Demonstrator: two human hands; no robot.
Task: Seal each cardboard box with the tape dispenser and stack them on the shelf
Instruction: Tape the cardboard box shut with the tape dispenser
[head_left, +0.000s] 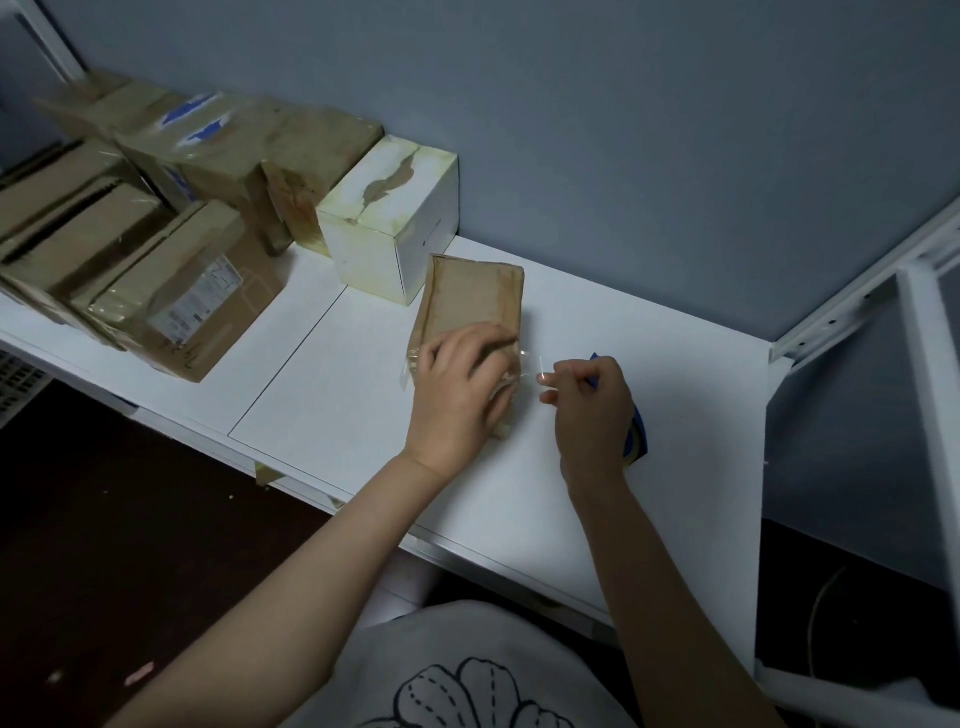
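Head view.
- Small brown cardboard box (472, 306): lies flat mid-way along the white tabletop (649, 338), flaps closed, contents hidden.
- Left hand (457, 395): fingers together, pressed flat on the box's near end.
- Right hand (587, 400): curled round the blue tape dispenser (638, 434), just right of the box; thumb and forefinger pinch clear tape (530, 370).
- White box (389, 223): closed, just behind the brown one.
- Brown boxes (156, 249): taped, clustered at far left.
- Bare tabletop runs right to the white metal frame (924, 364).

Left hand (457, 397) presses the box (474, 296) on the table (353, 415); right hand (592, 413) grips the dispenser (637, 432) just beside the box.
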